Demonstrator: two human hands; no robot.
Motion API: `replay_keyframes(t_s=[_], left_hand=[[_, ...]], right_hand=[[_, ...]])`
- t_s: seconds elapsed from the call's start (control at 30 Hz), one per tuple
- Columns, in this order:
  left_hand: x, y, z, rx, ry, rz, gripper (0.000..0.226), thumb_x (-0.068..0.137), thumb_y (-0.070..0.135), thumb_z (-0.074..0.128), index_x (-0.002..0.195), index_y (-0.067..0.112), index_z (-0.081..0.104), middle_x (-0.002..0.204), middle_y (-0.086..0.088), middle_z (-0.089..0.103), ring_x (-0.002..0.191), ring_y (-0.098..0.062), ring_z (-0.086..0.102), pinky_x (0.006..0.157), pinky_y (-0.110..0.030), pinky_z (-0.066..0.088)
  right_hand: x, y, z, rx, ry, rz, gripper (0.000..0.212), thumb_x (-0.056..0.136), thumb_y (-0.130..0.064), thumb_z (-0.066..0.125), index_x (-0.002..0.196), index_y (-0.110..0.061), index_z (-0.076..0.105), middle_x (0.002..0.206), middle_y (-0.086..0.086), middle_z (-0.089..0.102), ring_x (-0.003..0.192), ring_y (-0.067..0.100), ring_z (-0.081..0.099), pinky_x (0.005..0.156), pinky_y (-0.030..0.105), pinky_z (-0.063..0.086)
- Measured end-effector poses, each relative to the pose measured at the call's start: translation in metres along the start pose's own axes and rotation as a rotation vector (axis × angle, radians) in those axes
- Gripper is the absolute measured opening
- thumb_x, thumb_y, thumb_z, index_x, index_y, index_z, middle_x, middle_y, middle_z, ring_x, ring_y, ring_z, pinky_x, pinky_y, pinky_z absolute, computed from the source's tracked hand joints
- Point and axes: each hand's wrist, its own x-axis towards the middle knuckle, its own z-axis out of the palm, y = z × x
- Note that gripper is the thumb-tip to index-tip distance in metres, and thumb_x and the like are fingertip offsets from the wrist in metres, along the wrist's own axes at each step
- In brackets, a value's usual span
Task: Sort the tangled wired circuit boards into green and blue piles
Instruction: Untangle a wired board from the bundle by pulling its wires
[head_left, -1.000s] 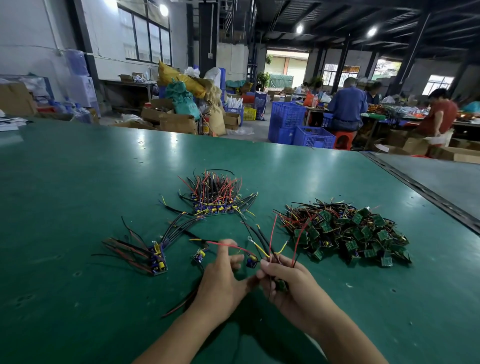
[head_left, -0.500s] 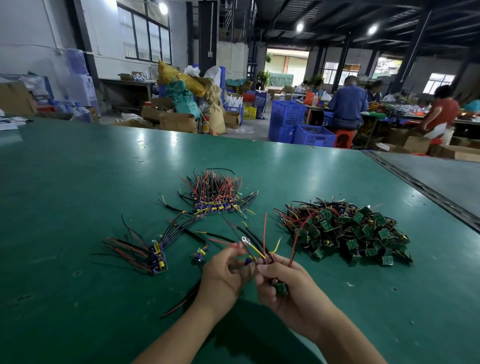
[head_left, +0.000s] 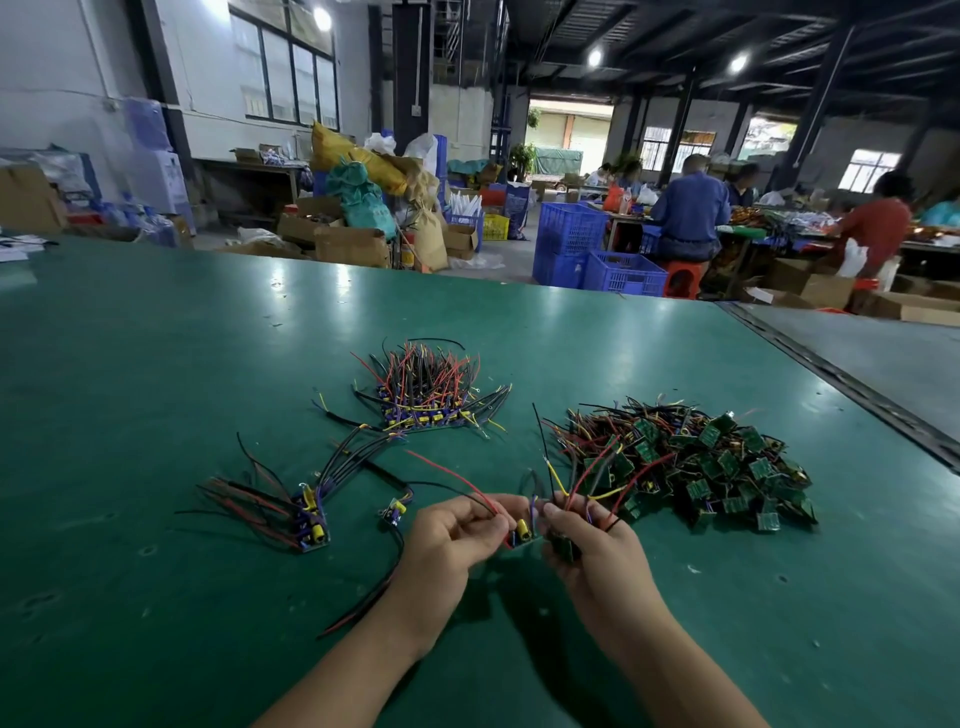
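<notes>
left hand (head_left: 447, 540): fingers straight → curled on red wire (head_left: 451, 475) | blue board (head_left: 521, 535) now exposed between hands

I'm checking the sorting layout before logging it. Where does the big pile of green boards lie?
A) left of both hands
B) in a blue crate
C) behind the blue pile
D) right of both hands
D: the green pile lies right of, and a little beyond, the left hand and right hand, while the blue pile sits farther back, near the centre.
</notes>
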Motion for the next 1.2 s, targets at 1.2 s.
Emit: replay_keyframes(t_s=[1.2], left_hand=[[0.0, -0.009, 0.008, 0.421, 0.311, 0.081, 0.018, 0.082, 0.004, 0.073, 0.099, 0.012, 0.075, 0.117, 0.01, 0.062, 0.108, -0.002, 0.06, 0.099, -0.03, 0.049]], right_hand=[[-0.003, 0.016, 0.004, -0.519, -0.291, -0.319, 0.041, 0.072, 0.004, 0.065, 0.104, -0.02, 0.061, 0.086, 0.0, 0.075, 0.079, 0.01, 0.068, 0.071, 0.023, 0.054]])
